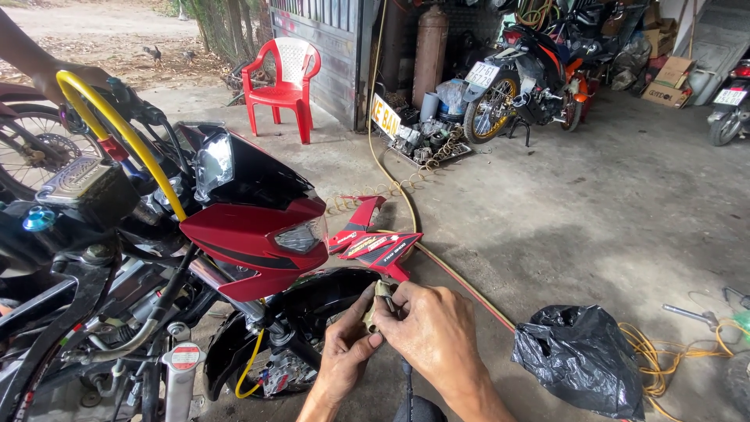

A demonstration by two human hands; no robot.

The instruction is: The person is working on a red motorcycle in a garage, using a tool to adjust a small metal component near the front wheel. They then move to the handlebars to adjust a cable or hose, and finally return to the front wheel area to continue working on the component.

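My left hand (344,352) and my right hand (433,332) meet low in the middle of the head view, both gripping a small tan metal part (378,306) just over the black front fender (328,301) of a red and black motorcycle (258,227). A dark tool shaft (406,383) runs down beneath my right hand. A yellow hose (117,129) arcs over the handlebar. Another person's hand (74,78) rests on the handlebar at the upper left.
A loose red fairing piece (375,242) lies on the concrete floor beside an orange air hose (461,281). A black plastic bag (582,355) sits at the lower right. A red plastic chair (283,86), parts piles and parked motorcycles (531,74) stand at the back.
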